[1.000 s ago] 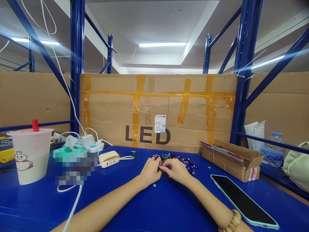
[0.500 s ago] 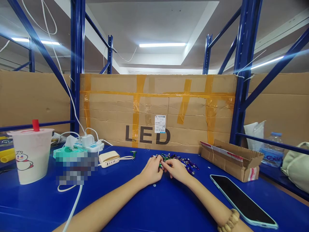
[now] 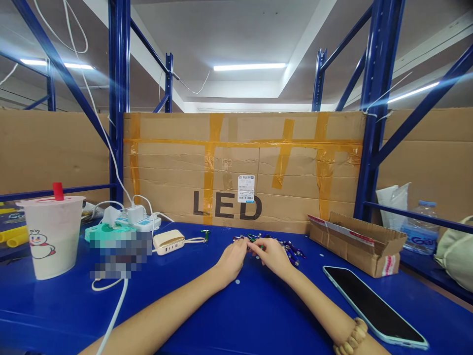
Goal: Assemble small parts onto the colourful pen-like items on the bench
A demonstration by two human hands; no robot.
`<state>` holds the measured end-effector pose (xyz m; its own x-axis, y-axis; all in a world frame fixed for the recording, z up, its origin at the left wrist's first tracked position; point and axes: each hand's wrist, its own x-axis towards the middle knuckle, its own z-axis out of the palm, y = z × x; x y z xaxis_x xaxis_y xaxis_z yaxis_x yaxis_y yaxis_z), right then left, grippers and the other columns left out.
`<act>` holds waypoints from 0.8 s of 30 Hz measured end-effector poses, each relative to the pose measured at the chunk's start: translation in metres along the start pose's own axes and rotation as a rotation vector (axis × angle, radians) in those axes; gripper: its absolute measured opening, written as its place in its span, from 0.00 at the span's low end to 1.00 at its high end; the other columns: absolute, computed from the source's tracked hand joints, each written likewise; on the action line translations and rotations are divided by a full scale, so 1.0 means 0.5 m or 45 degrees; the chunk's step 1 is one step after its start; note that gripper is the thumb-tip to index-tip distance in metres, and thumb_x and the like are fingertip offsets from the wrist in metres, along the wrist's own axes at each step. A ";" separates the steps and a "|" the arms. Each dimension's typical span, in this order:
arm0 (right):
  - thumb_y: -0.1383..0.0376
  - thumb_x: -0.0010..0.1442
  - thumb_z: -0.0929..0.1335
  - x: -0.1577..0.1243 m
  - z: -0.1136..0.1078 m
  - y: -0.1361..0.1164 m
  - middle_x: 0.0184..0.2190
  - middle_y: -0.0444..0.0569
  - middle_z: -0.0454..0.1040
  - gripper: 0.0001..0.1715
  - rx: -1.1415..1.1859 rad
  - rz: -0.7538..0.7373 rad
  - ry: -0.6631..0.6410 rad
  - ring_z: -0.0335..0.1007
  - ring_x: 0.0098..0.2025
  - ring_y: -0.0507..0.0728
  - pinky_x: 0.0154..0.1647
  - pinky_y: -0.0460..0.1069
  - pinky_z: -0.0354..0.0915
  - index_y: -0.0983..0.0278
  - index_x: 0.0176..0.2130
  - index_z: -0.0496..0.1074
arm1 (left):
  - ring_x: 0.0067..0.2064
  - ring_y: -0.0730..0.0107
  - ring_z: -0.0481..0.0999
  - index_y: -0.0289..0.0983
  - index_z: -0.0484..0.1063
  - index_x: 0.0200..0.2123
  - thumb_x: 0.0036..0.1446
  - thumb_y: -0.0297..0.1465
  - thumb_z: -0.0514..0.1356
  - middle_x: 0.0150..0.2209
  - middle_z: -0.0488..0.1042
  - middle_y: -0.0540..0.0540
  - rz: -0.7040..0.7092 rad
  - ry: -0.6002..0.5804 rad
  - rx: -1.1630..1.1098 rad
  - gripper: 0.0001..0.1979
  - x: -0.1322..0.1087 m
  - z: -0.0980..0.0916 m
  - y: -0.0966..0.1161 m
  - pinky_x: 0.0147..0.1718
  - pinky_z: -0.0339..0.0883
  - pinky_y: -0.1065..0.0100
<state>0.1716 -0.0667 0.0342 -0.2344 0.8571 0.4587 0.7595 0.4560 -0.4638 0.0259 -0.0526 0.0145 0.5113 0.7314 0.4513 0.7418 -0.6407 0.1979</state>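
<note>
My left hand (image 3: 232, 259) and my right hand (image 3: 273, 257) meet at the middle of the blue table (image 3: 236, 320), fingertips close together. Both have their fingers drawn in; whatever they pinch is too small and covered to make out. Just behind and to the right of them lies a loose pile of small shiny pieces (image 3: 294, 252) in blue, green and purple with silvery ends, partly hidden by my right hand. One green piece (image 3: 206, 235) rests apart from the pile, at the left, near the strap of a cream power bank (image 3: 169, 242).
An open cardboard box (image 3: 347, 246) and a phone (image 3: 373, 305) lie at the right, a water bottle (image 3: 421, 229) beyond. On the left stand a lidded drink cup (image 3: 53, 241) and a power strip (image 3: 142, 224) with white cables. A large cardboard sheet (image 3: 170, 172) closes the back.
My left hand's fingers have straightened slightly and turned more edge-on. The green bit seen between the hands earlier no longer shows there. The view has shifted slightly.
</note>
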 end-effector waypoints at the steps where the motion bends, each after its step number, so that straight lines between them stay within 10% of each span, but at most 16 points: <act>1: 0.50 0.55 0.58 0.002 0.003 0.004 0.20 0.44 0.73 0.26 0.044 0.005 -0.016 0.63 0.16 0.48 0.21 0.43 0.56 0.65 0.24 0.71 | 0.43 0.66 0.68 0.33 0.57 0.42 0.56 0.21 0.42 0.41 0.68 0.41 -0.003 0.013 0.013 0.12 -0.001 -0.001 0.003 0.41 0.61 0.64; 14: 0.49 0.46 0.66 -0.001 -0.002 0.014 0.16 0.44 0.68 0.25 0.738 0.391 -0.312 0.54 0.14 0.43 0.13 0.39 0.50 0.69 0.21 0.71 | 0.44 0.66 0.66 0.35 0.53 0.46 0.49 0.18 0.43 0.42 0.67 0.43 0.227 -0.030 0.169 0.20 -0.011 -0.021 0.017 0.44 0.57 0.64; 24: 0.45 0.47 0.64 0.007 0.018 0.005 0.19 0.45 0.70 0.29 0.763 0.385 -0.168 0.55 0.13 0.43 0.11 0.39 0.51 0.70 0.24 0.72 | 0.38 0.70 0.68 0.35 0.48 0.45 0.56 0.22 0.42 0.38 0.68 0.43 0.086 0.059 -0.209 0.13 -0.004 -0.004 -0.001 0.39 0.62 0.67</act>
<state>0.1671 -0.0605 0.0277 -0.1658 0.9723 0.1645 0.3454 0.2135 -0.9138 0.0237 -0.0544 0.0154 0.5343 0.6762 0.5072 0.6236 -0.7204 0.3035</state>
